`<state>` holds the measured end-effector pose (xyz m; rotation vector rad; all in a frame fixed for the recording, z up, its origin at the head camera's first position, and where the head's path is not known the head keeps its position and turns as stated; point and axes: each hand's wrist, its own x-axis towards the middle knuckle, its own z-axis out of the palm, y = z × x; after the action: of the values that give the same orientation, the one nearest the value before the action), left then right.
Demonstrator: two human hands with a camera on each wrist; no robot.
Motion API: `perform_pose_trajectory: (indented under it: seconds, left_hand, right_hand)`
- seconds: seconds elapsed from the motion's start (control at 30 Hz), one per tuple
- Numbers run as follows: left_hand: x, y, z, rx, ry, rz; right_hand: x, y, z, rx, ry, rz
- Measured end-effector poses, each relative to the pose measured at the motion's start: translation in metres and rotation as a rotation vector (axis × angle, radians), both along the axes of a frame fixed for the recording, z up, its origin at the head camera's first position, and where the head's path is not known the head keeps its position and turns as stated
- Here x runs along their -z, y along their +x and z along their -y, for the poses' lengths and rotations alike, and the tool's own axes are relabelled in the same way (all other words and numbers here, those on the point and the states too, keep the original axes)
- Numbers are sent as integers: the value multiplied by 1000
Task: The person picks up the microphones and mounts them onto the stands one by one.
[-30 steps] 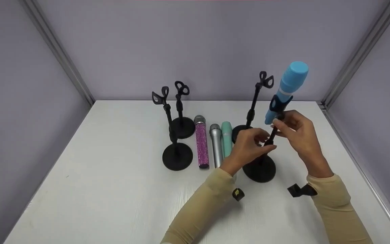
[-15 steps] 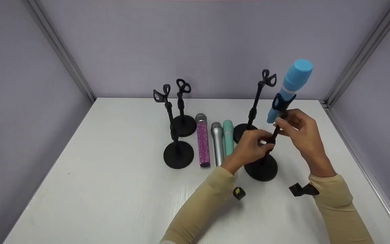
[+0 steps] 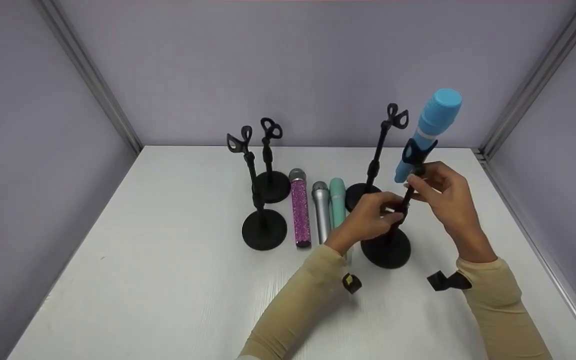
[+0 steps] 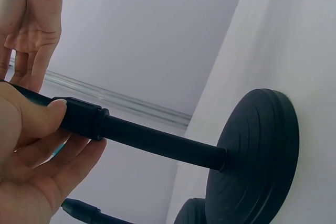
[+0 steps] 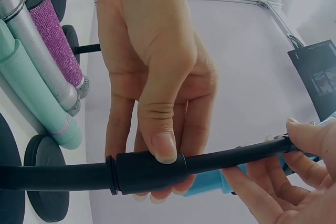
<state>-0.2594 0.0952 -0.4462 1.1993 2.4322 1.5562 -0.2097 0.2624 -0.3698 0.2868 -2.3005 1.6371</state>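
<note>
A blue microphone [image 3: 438,112] leans in the clip of the black microphone stand [image 3: 387,250] at the front right. My left hand [image 3: 374,217] grips the thick collar [image 5: 149,172] midway up this stand's pole, thumb on one side and fingers on the other. Higher up, just under the clip, my right hand [image 3: 443,195] pinches the thin upper pole [image 5: 236,156] between thumb and fingers. The stand's round base [image 4: 257,156] rests on the table, and its pole tilts slightly right in the head view.
Left of my hands lie a glittery purple microphone [image 3: 300,212], a silver microphone [image 3: 321,212] and a mint-green microphone [image 3: 338,200]. Another stand [image 3: 375,160] is behind my left hand. Two more stands, front [image 3: 264,230] and rear [image 3: 272,186], hold no microphone. Walls enclose the white table [image 3: 168,290].
My left fingers have closed in around the collar from a looser position. The right hand keeps its pinch under the clip. The whole head view has shifted slightly.
</note>
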Motion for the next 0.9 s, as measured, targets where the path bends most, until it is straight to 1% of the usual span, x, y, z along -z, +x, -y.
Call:
perform_pose_trajectory:
  seconds: [0.07, 0.13, 0.3, 0.37, 0.4, 0.47, 0.57, 0.77, 0.9]
  left_hand:
    - [1, 1, 0, 1, 30, 11]
    - [2, 2, -1, -24, 50, -4]
    - [1, 7, -3, -175, 26, -109]
    - [-1, 9, -4, -217, 11, -140]
    - [-2, 10, -4, -226, 6, -149]
    - [-4, 12, -5, -232, -2, -159]
    - [-6, 14, -4, -219, -15, -151]
    - [-13, 14, -3, -161, -54, -104]
    - [-18, 9, -2, -117, -104, -111]
  right_hand:
    - [0, 1, 0, 1, -3, 5]
    - [1, 1, 0, 1, -6, 10]
    - [2, 2, -1, -4, -12, 14]
    - [2, 2, -1, -5, -13, 13]
    - [1, 2, -1, -4, -14, 13]
    - [1, 2, -1, -3, -19, 12]
    - [0, 2, 0, -2, -20, 9]
    - [0, 2, 0, -11, -7, 2]
    - [-1, 2, -1, -10, -11, -3]
